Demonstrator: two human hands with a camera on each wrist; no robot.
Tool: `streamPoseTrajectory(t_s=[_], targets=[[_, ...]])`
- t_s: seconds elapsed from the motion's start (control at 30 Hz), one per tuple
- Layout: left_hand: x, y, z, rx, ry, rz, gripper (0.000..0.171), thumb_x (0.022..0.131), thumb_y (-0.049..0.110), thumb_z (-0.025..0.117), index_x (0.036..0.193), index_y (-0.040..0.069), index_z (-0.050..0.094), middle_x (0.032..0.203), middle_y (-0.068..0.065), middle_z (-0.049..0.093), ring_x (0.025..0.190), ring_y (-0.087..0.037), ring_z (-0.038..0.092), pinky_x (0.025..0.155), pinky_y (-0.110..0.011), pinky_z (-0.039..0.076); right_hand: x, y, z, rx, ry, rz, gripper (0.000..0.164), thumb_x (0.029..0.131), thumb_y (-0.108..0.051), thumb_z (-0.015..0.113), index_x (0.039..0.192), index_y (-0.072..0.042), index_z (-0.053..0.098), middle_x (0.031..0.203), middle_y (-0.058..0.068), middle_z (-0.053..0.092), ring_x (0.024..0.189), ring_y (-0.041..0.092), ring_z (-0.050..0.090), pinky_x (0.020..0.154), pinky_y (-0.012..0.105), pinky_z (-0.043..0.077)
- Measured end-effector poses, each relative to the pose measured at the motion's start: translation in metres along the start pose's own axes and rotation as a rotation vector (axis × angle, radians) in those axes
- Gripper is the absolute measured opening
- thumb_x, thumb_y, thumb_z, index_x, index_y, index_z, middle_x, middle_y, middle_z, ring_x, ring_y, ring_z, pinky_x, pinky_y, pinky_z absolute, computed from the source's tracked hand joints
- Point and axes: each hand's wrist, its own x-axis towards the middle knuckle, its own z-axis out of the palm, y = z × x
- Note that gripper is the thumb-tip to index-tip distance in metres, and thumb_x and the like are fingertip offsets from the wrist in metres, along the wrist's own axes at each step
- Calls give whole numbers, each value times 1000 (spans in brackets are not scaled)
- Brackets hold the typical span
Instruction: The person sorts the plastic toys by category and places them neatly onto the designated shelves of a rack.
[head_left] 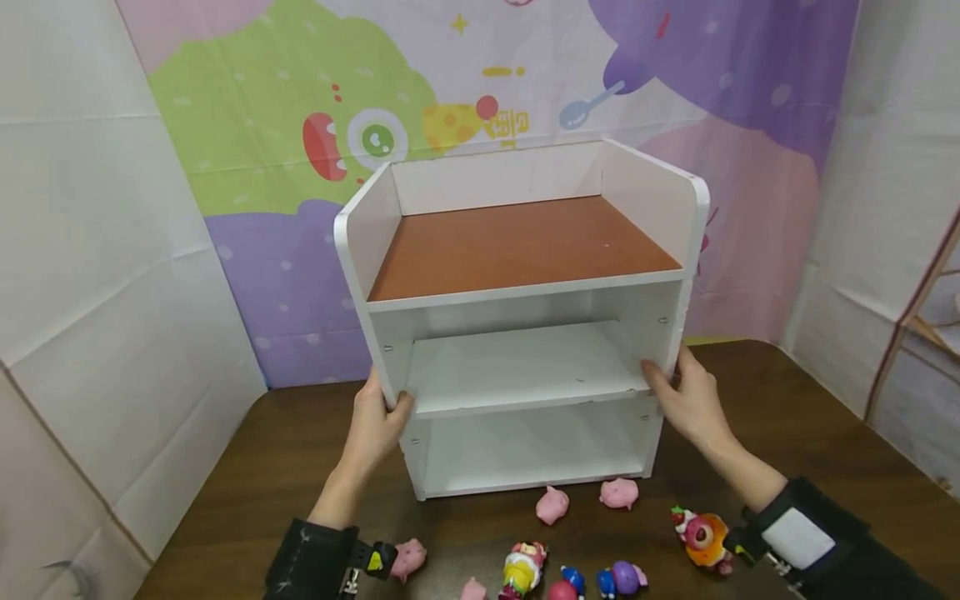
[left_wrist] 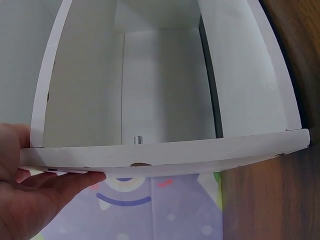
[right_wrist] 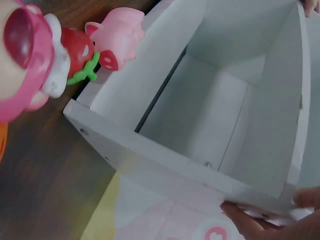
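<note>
Left hand (head_left: 378, 421) and right hand (head_left: 692, 402) grip a white shelf (head_left: 517, 371) by its sides, most fingers hidden from head view; a pink toy (head_left: 473, 590) is cropped below.

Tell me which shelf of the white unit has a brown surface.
The top shelf: its surface is brown, while the middle shelf and bottom shelf are white.

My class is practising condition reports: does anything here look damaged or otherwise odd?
Yes, slight damage: the white shelf unit has a dark chip on the edge of its left side panel, clearest in the left wrist view. It looks odd because it breaks the white finish around it.
</note>
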Motion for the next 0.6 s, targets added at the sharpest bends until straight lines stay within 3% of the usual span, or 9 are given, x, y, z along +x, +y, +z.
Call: streamPoseTrajectory(t_s=[0.23, 0.47, 0.6], targets=[[-2, 0, 2, -9, 0, -6, 37, 71, -11, 49, 108, -8, 45, 98, -27, 57, 87, -35, 55, 72, -48, 45, -9, -3, -17, 6, -161, 18, 48, 89, -17, 53, 126, 8, 36, 113, 31, 49, 98, 42, 51, 74, 51, 44], [-2, 1, 2, -16, 2, -11, 34, 72, -11, 48, 106, -8, 45, 97, -27, 57, 87, -35, 55, 71, -48, 45, -35, -7, -28, 108, -233, 44, 47, 88, -11, 55, 126, 8, 36, 113, 29, 50, 93, 35, 56, 66, 30, 50], [-2, 0, 2, -16, 8, -16, 34, 72, -10, 49, 106, -8, 46, 96, -27, 57, 86, -34, 55, 70, -48, 45, -50, -14, -32, 168, -240, 82, 43, 88, -10, 53, 124, 8, 37, 115, 28, 48, 90, 21, 59, 66, 26, 50]])
